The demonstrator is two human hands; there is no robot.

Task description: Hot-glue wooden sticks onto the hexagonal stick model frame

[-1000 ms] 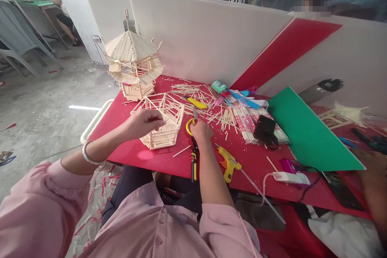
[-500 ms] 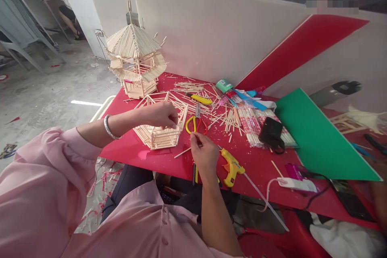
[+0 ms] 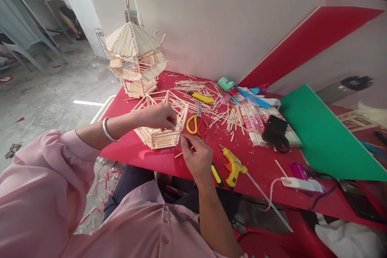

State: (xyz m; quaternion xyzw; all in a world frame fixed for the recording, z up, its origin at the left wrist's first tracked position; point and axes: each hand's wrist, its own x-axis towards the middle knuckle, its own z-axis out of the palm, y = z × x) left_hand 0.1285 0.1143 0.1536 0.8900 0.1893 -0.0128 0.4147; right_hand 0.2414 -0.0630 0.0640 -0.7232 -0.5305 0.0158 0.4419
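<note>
A flat six-sided frame of thin wooden sticks (image 3: 163, 131) lies on the red table (image 3: 256, 161) in front of me. My left hand (image 3: 159, 116) rests on its near right edge, fingers pinched on the sticks. My right hand (image 3: 196, 159) hovers just right of the frame, its fingers pinching a short wooden stick (image 3: 182, 137). A finished stick pavilion (image 3: 134, 62) stands at the table's far left corner. Yellow-handled scissors (image 3: 197, 123) lie just beyond my right hand.
Loose sticks (image 3: 208, 109) litter the table's middle. A yellow glue gun (image 3: 232, 165), a yellow cutter (image 3: 201, 97), packs of sticks (image 3: 260, 123), a black pouch (image 3: 275, 131), a green sheet (image 3: 323, 133) and a white plug with cable (image 3: 299, 183) lie to the right. White panels (image 3: 211, 32) wall the back.
My right hand left the scissors, drew back toward me and then moved left to the frame with a stick. My left hand slid right along the frame's edge.
</note>
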